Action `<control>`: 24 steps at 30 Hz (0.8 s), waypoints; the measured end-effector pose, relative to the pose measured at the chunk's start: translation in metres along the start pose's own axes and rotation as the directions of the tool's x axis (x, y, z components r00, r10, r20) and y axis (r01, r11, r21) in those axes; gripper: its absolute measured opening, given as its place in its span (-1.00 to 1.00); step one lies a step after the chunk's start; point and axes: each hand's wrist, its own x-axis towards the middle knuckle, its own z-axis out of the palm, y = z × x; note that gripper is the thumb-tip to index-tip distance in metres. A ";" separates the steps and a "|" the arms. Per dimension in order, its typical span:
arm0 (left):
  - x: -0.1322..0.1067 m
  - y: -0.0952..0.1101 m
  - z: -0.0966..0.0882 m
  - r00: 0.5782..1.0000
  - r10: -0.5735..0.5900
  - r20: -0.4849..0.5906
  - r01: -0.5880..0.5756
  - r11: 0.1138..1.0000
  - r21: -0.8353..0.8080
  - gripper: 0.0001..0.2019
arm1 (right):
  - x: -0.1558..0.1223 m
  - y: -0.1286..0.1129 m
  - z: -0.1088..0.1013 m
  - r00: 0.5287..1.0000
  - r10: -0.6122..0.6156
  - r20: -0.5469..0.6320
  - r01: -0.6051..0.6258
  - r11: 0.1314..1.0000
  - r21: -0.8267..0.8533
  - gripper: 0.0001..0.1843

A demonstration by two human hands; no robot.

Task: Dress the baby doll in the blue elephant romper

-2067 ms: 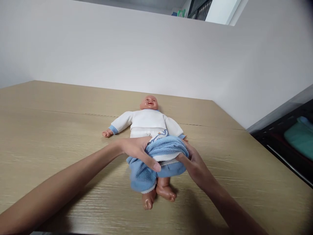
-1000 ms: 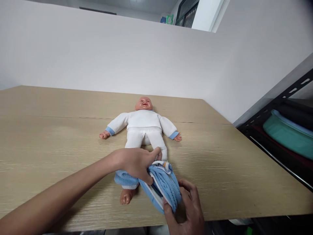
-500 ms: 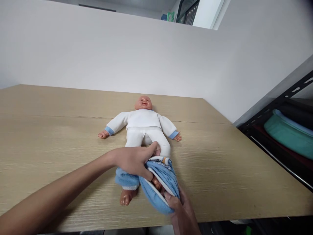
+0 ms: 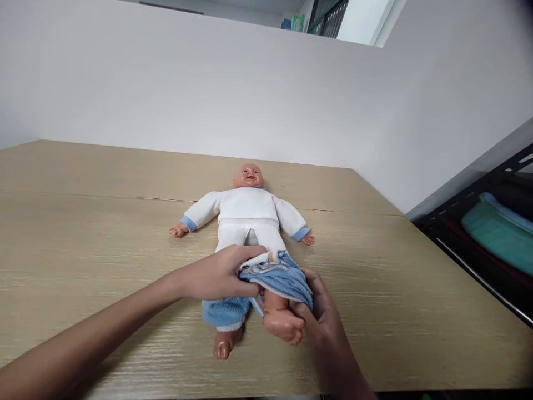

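And now the blue fleece trousers (image 4: pixel 287 283) are clamped from both sides: their patterned white band is pinched between thumb and fingers by the left hand (image 4: pixel 222 272), while the bunched leg is gripped by the right hand (image 4: pixel 327 316), just beside a bare foot (image 4: pixel 283 325). The baby doll (image 4: pixel 247 205) is laid face up on the wooden table (image 4: pixel 416 289), head towards the far edge, feet towards the near edge, its other shin sheathed in blue.
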 end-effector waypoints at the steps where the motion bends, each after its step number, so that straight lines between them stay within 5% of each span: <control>1: -0.002 -0.002 0.000 1.000 0.020 -0.019 -0.020 1.000 0.011 -0.79 | 0.006 -0.006 -0.003 0.999 0.006 0.047 -0.005 1.000 -0.011 -0.66; 6: -0.014 -0.012 0.003 0.992 0.071 -0.107 -0.046 0.974 0.222 -0.73 | 0.039 -0.028 -0.028 0.918 0.033 0.395 0.022 0.991 -0.135 -0.78; 12: -0.040 -0.026 -0.015 0.975 0.096 -0.200 0.011 0.881 0.474 -0.54 | 0.073 -0.058 -0.052 0.798 0.119 0.590 0.208 0.866 -0.455 -0.48; 18: -0.046 -0.047 -0.033 0.981 -0.014 -0.195 0.041 0.990 0.137 -0.62 | 0.107 -0.059 -0.051 0.777 -0.051 0.628 0.323 0.888 -0.327 -0.61; 24: -0.032 -0.070 -0.026 0.961 -0.138 -0.239 0.060 0.950 -0.305 -0.64 | 0.133 -0.036 -0.027 0.859 -0.037 0.511 0.064 0.997 -0.034 -0.58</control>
